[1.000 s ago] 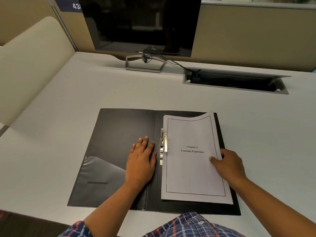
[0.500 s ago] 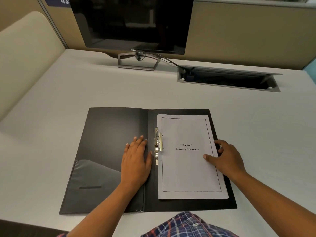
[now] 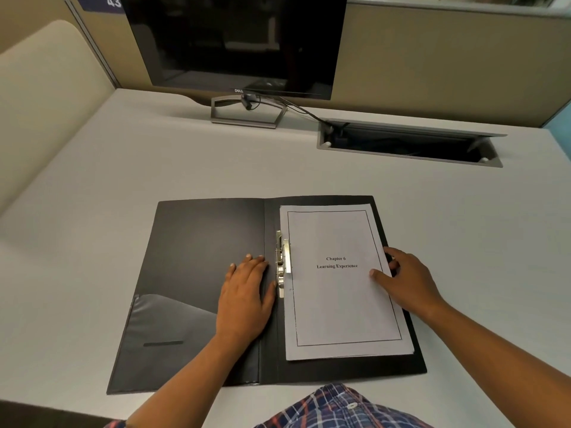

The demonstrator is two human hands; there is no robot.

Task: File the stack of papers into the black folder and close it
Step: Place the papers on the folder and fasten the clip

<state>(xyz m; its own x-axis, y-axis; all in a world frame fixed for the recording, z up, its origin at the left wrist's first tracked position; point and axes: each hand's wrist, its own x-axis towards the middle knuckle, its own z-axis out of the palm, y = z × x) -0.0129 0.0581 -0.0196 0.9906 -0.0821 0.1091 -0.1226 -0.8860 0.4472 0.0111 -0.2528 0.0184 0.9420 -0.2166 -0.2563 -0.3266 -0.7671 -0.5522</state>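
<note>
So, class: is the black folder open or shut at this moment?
Open. The black folder lies spread flat on the desk, both covers showing, with the stack of papers on its right half.

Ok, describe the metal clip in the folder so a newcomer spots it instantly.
Start at the open black folder on the white desk. Along its centre spine, between the left hand and the stack of papers, sits the metal clip: the only shiny silver part.

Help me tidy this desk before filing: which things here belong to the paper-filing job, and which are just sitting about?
For the job:
black folder, lying open
stack of papers on its right half
metal clip at the spine
left hand and right hand

Just about:
monitor
cable
open cable hatch
</note>
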